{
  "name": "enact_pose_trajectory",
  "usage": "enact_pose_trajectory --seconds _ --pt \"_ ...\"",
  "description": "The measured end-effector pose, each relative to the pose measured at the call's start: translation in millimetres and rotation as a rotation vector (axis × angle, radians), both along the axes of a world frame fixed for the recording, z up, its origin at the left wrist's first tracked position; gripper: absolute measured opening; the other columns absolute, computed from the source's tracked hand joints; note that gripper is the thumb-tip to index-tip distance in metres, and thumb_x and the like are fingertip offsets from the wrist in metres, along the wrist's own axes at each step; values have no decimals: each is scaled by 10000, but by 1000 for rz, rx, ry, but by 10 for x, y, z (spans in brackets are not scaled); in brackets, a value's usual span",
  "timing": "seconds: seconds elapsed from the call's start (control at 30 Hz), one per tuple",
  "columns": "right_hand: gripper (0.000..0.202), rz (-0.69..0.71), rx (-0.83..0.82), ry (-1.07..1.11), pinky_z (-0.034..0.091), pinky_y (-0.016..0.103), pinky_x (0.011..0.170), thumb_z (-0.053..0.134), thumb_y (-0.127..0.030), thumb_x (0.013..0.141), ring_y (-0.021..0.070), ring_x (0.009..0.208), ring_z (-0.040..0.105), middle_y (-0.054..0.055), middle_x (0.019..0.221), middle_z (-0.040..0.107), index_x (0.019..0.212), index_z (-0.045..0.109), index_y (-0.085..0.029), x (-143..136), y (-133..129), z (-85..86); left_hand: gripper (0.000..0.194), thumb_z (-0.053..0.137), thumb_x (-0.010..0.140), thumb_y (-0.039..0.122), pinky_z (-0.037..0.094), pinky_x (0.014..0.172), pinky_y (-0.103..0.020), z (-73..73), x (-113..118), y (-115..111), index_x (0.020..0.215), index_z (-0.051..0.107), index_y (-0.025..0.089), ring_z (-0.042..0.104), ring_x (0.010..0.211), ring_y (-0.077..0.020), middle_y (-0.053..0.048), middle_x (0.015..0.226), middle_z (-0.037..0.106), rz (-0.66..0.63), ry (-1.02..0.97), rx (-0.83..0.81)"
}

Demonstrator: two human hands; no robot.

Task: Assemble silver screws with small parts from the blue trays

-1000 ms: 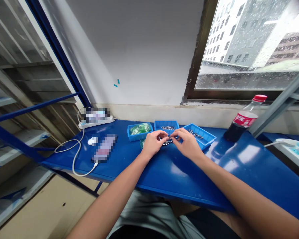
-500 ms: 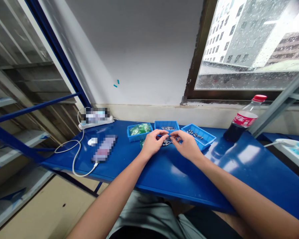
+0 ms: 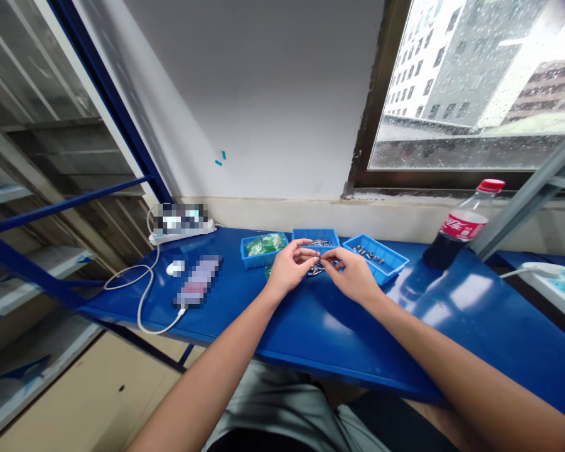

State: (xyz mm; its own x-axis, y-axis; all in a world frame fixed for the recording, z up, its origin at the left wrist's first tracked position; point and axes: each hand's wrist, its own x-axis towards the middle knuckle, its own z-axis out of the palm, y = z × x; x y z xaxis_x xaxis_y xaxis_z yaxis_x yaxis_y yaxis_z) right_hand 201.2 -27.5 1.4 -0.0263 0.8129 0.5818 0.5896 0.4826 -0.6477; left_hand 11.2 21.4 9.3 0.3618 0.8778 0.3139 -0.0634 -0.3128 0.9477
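Filling the foreground is one blue table (image 3: 287, 339), and on it we count one bottle (image 3: 464, 227), red-capped and part full of dark liquid, far over on the right. Three open blue trays line up along the back: the left tray (image 3: 258, 261) carries green packets (image 3: 266, 243), the middle tray (image 3: 311, 234) has small metal pieces, and the right tray (image 3: 392, 266) holds a scatter of darker, stubbier parts! Two hands now, meeting in front of the trays. The left hand (image 3: 289, 270) has its index finger lifted and straightened, where half a second ago it curved down toward the right; its other fingers bend loosely. The right hand (image 3: 353, 273) brings thumb and fingertips together, nearly touching the left thumb; whether either grips a part, I cannot tell. Trays and bottle stay put. One phone, blurred out, lies at left beside one small white object (image 3: 173, 269). And smallest, metal parts (image 3: 316, 270), too bunched to count, show just below the fingertips
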Motion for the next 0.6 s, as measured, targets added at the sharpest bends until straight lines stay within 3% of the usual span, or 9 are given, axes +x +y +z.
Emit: enact_pose_trajectory --seconds 0.1,0.2,0.37,0.6 --pt "182 -52 87 35 596 380 743 621 -309 966 261 924 711 111 1062 725 1115 672 -218 4 -29 70 423 784 857 256 613 872 -355 19 -13 -16 1249 657 162 772 945 -221 -132 1090 805 41 115 35" --pt "144 -12 157 -74 592 414 841 594 -251 978 270 1001 688 119 1139 693 1098 671 -237 26 -58 133 389 757 879 282 607 823 -325 56 -24 -57 1247 681 179 770 904 -212 -107 1076 813 83 228 98" --pt "134 50 146 -271 555 434 879 565 -173 967 276 971 665 81 982 714 986 673 -250 47 -60 114 388 691 927 320 604 803 -303 120 -33 -132 1297 665 208 770 846 -196 -58 1008 821 85 337 195" --pt "117 15 81 -256 543 369 782 575 -165 900 249 865 666 64 911 690 985 618 -231 26 -35 48 419 701 929 359 592 797 -288 168 -36 -162 1317 663 206 784 864 -210 -50 978 827 59 363 168"
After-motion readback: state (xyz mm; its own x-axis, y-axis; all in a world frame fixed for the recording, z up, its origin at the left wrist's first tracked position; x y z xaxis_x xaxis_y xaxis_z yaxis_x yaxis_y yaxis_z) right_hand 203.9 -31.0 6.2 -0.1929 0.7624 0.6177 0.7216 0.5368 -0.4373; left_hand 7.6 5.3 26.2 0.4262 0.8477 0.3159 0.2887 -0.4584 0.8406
